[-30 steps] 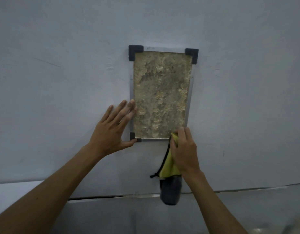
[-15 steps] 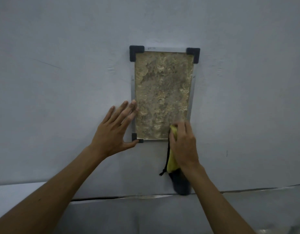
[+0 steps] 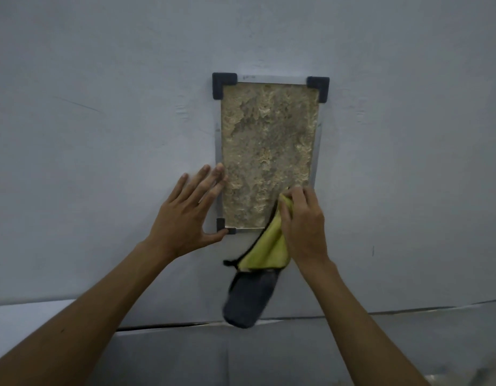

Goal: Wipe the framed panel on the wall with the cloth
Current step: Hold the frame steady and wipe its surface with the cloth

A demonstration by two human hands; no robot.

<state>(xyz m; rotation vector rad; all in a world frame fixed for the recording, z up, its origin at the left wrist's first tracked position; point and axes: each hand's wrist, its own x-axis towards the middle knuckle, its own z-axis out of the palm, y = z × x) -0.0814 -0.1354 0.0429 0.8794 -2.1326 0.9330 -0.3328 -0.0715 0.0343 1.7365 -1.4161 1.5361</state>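
Observation:
A framed panel (image 3: pixel 266 151) with a rough tan and grey surface, a thin metal frame and black corner caps hangs on the pale wall. My left hand (image 3: pixel 185 213) lies flat on the wall with spread fingers, its fingertips on the frame's left edge and its thumb under the bottom-left corner. My right hand (image 3: pixel 304 221) presses a yellow and dark grey cloth (image 3: pixel 265 252) against the panel's lower right part. The cloth's grey end hangs down below the frame. The bottom-right corner of the frame is hidden behind my right hand.
The pale grey wall (image 3: pixel 101 135) fills the view. A horizontal seam or ledge (image 3: pixel 157 325) runs across below the panel, with a darker surface under it.
My right hand has moved up with the cloth from below the frame's bottom edge onto the panel's lower right part. My left hand has stayed in place.

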